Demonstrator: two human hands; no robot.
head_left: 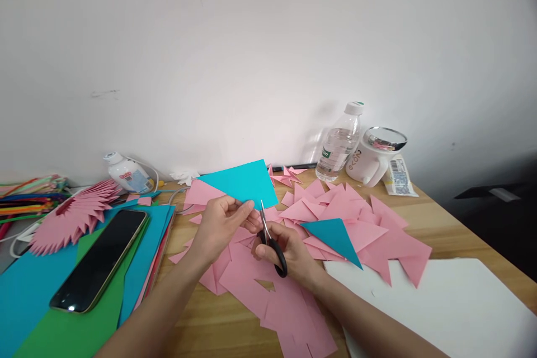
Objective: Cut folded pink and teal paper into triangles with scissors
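At the centre of the frame the left hand point(220, 224) pinches the lower edge of a turquoise paper sheet point(243, 182), fingers closed on it. Just right, the right hand point(289, 251) grips black-handled scissors point(271, 240), blades nearly shut at the sheet's bottom edge. Pink paper triangles point(335, 210) litter the wooden table point(432, 212); a smartphone point(100, 260) lies at lower left.

Phone point(99, 260) on green paper point(84, 313), water bottle point(339, 142) w/ mug point(373, 159) behind.
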